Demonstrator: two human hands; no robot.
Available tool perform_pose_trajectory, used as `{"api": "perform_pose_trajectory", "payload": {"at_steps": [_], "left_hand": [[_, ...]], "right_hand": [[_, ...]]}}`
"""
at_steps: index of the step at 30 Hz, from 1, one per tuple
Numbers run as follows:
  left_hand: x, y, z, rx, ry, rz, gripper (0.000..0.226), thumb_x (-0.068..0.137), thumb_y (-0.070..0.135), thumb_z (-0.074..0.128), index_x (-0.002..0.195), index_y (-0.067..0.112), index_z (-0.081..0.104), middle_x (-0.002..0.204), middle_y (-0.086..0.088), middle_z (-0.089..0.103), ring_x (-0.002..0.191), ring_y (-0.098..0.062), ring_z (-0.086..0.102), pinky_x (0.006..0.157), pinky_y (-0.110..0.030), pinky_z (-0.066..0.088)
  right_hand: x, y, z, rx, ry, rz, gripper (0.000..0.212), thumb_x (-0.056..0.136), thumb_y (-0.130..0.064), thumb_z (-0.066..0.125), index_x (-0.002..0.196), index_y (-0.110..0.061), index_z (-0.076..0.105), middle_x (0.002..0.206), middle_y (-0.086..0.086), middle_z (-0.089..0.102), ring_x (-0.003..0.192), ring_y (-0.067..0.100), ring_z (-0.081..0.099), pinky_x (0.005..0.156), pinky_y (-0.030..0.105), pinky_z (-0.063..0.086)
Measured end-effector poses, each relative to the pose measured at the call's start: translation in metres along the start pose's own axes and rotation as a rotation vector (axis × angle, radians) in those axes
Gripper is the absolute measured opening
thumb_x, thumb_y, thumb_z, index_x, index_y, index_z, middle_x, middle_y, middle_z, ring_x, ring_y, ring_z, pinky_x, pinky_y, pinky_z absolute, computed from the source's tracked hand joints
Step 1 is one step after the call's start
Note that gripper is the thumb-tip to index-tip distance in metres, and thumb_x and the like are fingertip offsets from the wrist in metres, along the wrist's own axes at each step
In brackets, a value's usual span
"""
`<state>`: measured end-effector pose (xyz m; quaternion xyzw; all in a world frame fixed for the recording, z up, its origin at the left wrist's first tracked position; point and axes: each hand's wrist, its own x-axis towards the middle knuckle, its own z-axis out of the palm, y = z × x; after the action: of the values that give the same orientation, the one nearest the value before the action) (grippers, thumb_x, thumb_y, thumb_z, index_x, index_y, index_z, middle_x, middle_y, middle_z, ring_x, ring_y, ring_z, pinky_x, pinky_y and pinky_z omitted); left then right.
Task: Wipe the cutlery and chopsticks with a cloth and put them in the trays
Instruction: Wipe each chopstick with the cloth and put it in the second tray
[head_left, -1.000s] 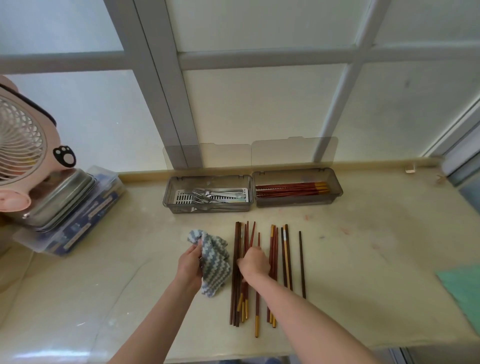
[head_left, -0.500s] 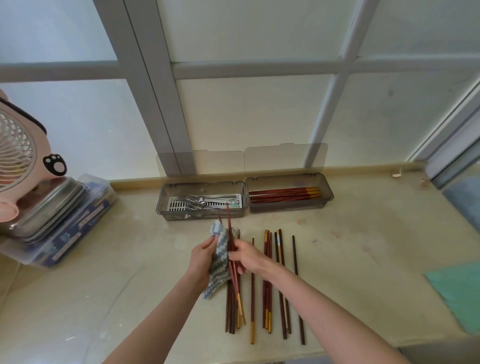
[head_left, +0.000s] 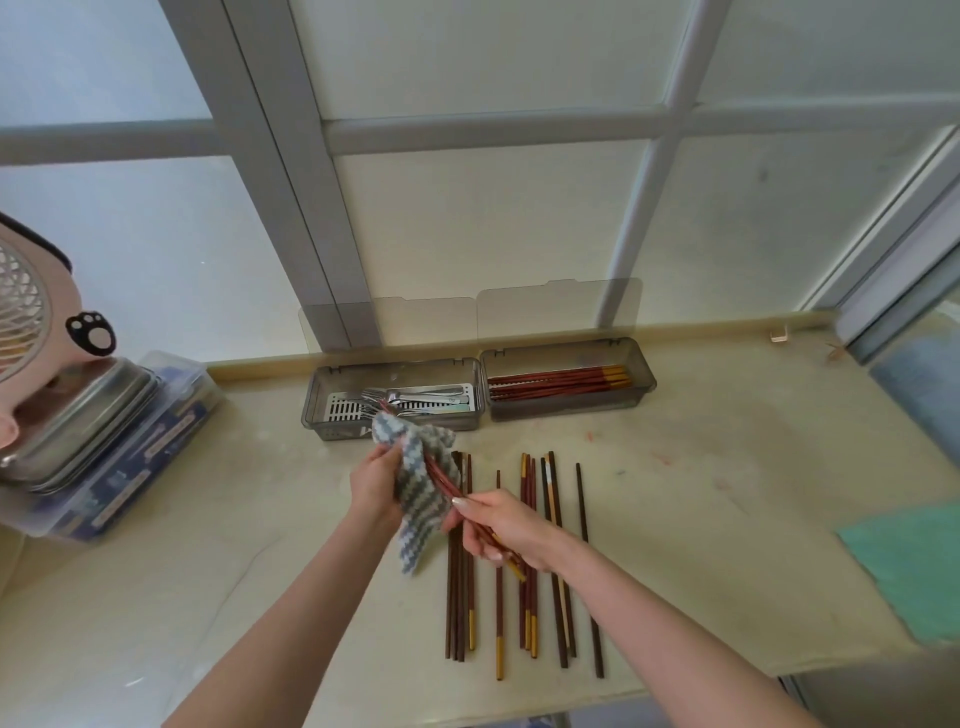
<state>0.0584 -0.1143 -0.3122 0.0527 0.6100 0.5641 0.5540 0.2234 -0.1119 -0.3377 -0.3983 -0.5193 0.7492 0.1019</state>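
A second ago my right grip lay flat on the loose chopsticks and the cloth sat low by my left grip; half a second ago a pair had come up steeply beside the cloth. Now that held pair is folded into the cloth, raised above the desk. My left grip is curled round the cloth and squeezes it about the far half of the pair. My right grip pinches the near end between thumb and fingers. The pair's long axis runs on a slant, from near right to far left: the gold ends stick out below my right grip, toward me, and the thin tips poke out of the top of the cloth, in front of the cutlery tray where the forks lie. The loose chopsticks have not shifted; they lie side by side on the desk under my hands, lengthwise away from me, most gold ends nearest me. The chopstick tray stands just right of the cutlery tray, touching it, and the chopsticks inside lie crosswise, gold ends to the right. Both lids stand open against the window.
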Motion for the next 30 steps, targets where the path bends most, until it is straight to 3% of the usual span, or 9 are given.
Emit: {"api": "perform_pose_trajectory", "payload": {"at_steps": [4, 6, 9, 15, 17, 20, 25, 27, 30], "left_hand": [[0.017, 0.027, -0.007, -0.071, 0.013, 0.035, 0.019, 0.096, 0.008, 0.045, 0.111, 0.005, 0.055, 0.09, -0.009, 0.061, 0.08, -0.019, 0.059, 0.066, -0.034, 0.05], [0.023, 0.033, -0.008, -0.075, 0.008, 0.062, 0.017, 0.096, 0.008, 0.044, 0.104, 0.006, 0.059, 0.09, -0.009, 0.062, 0.078, -0.019, 0.06, 0.064, -0.034, 0.054], [0.018, 0.027, -0.003, -0.017, -0.009, 0.078, 0.016, 0.097, 0.01, 0.042, 0.097, 0.01, 0.058, 0.09, -0.009, 0.063, 0.081, -0.02, 0.061, 0.076, -0.038, 0.052], [-0.012, -0.017, 0.01, 0.172, -0.122, 0.046, 0.015, 0.092, 0.003, 0.049, 0.083, 0.004, 0.061, 0.071, -0.007, 0.068, 0.071, -0.021, 0.061, 0.058, -0.027, 0.05], [-0.01, -0.013, 0.01, 0.192, -0.077, 0.06, 0.016, 0.09, 0.0, 0.052, 0.077, 0.004, 0.06, 0.062, -0.005, 0.067, 0.068, -0.022, 0.059, 0.056, -0.027, 0.05], [-0.004, -0.005, 0.006, 0.188, 0.042, 0.04, 0.016, 0.089, 0.001, 0.055, 0.073, 0.003, 0.055, 0.071, -0.012, 0.062, 0.068, -0.023, 0.059, 0.052, -0.028, 0.05], [0.007, -0.001, 0.008, 0.206, 0.105, -0.013, 0.008, 0.086, 0.01, 0.062, 0.089, 0.003, 0.059, 0.09, -0.015, 0.062, 0.088, -0.029, 0.059, 0.071, -0.037, 0.05], [0.016, 0.015, 0.004, 0.128, 0.154, -0.007, 0.024, 0.086, 0.011, 0.061, 0.106, -0.001, 0.059, 0.091, -0.012, 0.061, 0.093, -0.026, 0.059, 0.08, -0.032, 0.049], [0.029, 0.043, -0.004, 0.044, 0.197, 0.041, 0.034, 0.084, 0.01, 0.064, 0.115, -0.004, 0.057, 0.097, -0.012, 0.062, 0.094, -0.023, 0.058, 0.082, -0.029, 0.049]], "right_hand": [[-0.007, 0.008, -0.006, 0.138, -0.136, 0.002, 0.031, 0.103, -0.024, 0.037, 0.101, -0.006, 0.062, 0.054, 0.001, 0.044, 0.036, 0.008, 0.026, 0.038, 0.023, 0.017], [-0.01, 0.009, -0.007, 0.198, -0.168, -0.007, 0.028, 0.102, -0.023, 0.037, 0.099, -0.008, 0.061, 0.054, 0.001, 0.042, 0.036, 0.008, 0.024, 0.039, 0.025, 0.014], [-0.01, 0.001, -0.006, 0.235, -0.122, -0.028, 0.019, 0.101, -0.018, 0.039, 0.098, -0.007, 0.054, 0.054, 0.002, 0.044, 0.036, 0.009, 0.026, 0.037, 0.025, 0.014], [0.002, -0.018, -0.001, 0.277, 0.075, -0.02, 0.018, 0.1, -0.014, 0.043, 0.091, -0.002, 0.052, 0.06, 0.008, 0.053, 0.033, 0.007, 0.032, 0.032, 0.017, 0.021], [0.002, -0.016, -0.002, 0.197, 0.095, -0.021, 0.019, 0.1, -0.016, 0.044, 0.093, -0.002, 0.056, 0.064, 0.009, 0.058, 0.037, 0.01, 0.043, 0.035, 0.019, 0.031], [-0.007, -0.008, -0.006, -0.038, 0.078, 0.006, 0.023, 0.101, -0.025, 0.043, 0.097, -0.009, 0.059, 0.068, 0.004, 0.062, 0.05, 0.011, 0.053, 0.047, 0.02, 0.042], [-0.013, -0.002, -0.005, 0.046, 0.055, 0.002, 0.027, 0.103, -0.023, 0.037, 0.093, -0.005, 0.055, 0.058, -0.002, 0.047, 0.044, 0.008, 0.034, 0.041, 0.019, 0.024], [-0.016, -0.001, -0.007, 0.088, 0.016, 0.016, 0.027, 0.103, -0.021, 0.035, 0.091, -0.005, 0.053, 0.056, -0.003, 0.045, 0.043, 0.008, 0.029, 0.042, 0.021, 0.019], [-0.022, 0.003, -0.011, 0.137, -0.057, 0.02, 0.028, 0.103, -0.02, 0.034, 0.091, -0.005, 0.053, 0.055, -0.004, 0.043, 0.043, 0.008, 0.024, 0.043, 0.023, 0.015]]}}
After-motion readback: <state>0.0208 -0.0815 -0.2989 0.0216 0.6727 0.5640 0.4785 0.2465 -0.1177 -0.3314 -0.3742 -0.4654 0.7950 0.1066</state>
